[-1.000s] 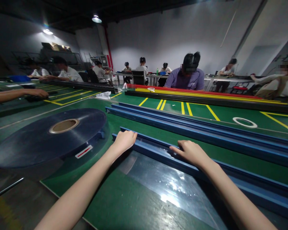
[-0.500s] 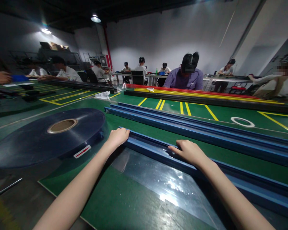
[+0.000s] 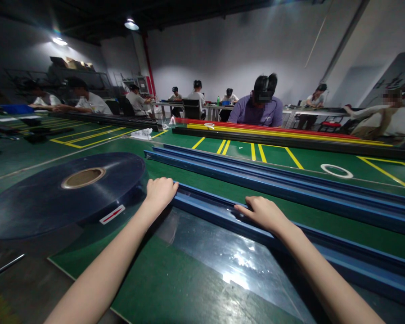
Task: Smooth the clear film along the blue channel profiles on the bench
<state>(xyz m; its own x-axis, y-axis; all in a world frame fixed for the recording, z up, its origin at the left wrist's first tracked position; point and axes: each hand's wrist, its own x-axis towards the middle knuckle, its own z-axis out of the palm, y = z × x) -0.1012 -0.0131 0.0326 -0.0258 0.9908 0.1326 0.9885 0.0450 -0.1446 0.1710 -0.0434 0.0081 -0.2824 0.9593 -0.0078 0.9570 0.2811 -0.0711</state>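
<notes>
A long blue channel-shaped profile (image 3: 202, 213) lies across the green table, running from the middle toward the lower right. My left hand (image 3: 160, 194) is closed over its near-left end, fingers curled on the far edge. Further right along the same profile, my right hand (image 3: 266, 214) grips it, thumb in the channel and fingers over the far edge. A strip of clear film (image 3: 205, 245) with bright reflections lies on the table before the profile. Left of my left hand is a large roll of clear film (image 3: 33, 198) with a cardboard core and a red-arrow label (image 3: 112, 214).
More blue profiles (image 3: 256, 177) lie parallel beyond my hands. Behind them are black, yellow and red profiles (image 3: 290, 134). A white ring (image 3: 336, 171) sits on the yellow-taped green table (image 3: 175, 279). A person in a purple shirt (image 3: 256, 110) works opposite; several others sit further back.
My left hand has turned slightly, its back raised, still on the profile's end. My right hand keeps its place. The view has shifted a little; another person's hand at the far left is gone.
</notes>
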